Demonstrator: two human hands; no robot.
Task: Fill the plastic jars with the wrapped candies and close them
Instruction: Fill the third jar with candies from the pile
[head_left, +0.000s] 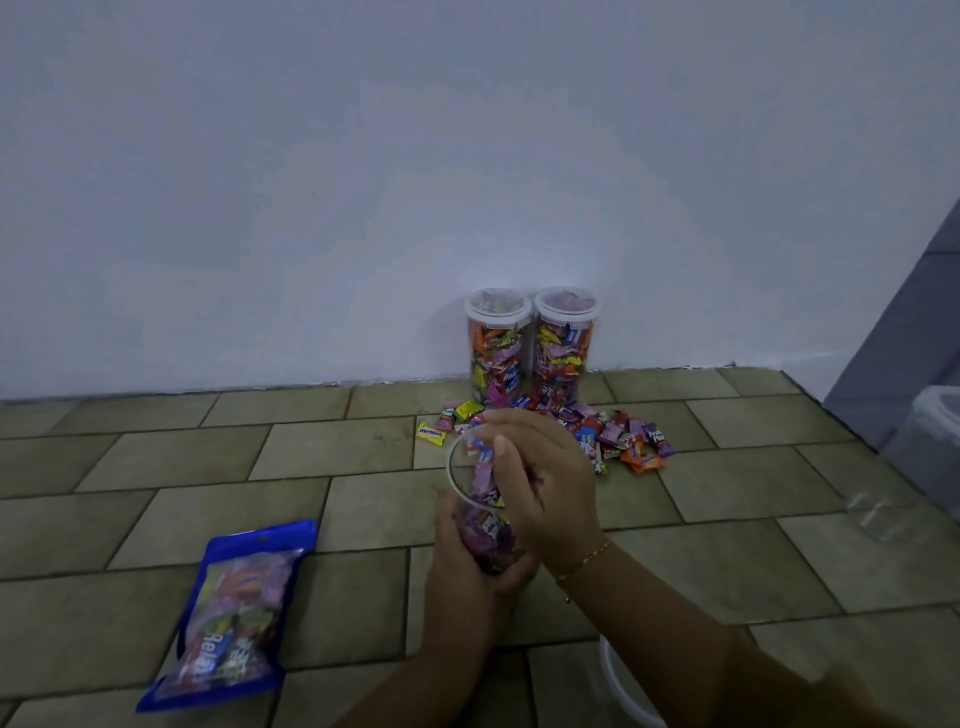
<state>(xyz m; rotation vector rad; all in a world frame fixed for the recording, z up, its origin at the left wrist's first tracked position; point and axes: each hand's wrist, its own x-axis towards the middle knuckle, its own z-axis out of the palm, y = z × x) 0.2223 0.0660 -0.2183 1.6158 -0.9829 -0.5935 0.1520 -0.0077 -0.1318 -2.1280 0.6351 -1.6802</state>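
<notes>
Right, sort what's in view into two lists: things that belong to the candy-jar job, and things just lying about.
Part of the job:
- open jar, gripped by the left hand
- right hand, dropping candies at its mouth
- loose candy pile on the floor
- two filled, lidded jars by the wall
- blue candy bag

Lying about:
- clear container at the right edge; its role is unclear
- white rim below the right arm; can't tell what it is

2 filled lidded jars (531, 345) at wall, 1 open jar (480, 499) in hand, 1 blue candy bag (234, 618), 1 loose candy pile (618, 436), 2 hands (540, 478)

Bare forearms, no sleeves; thin gold chain bracelet (584, 563) on R wrist.
</notes>
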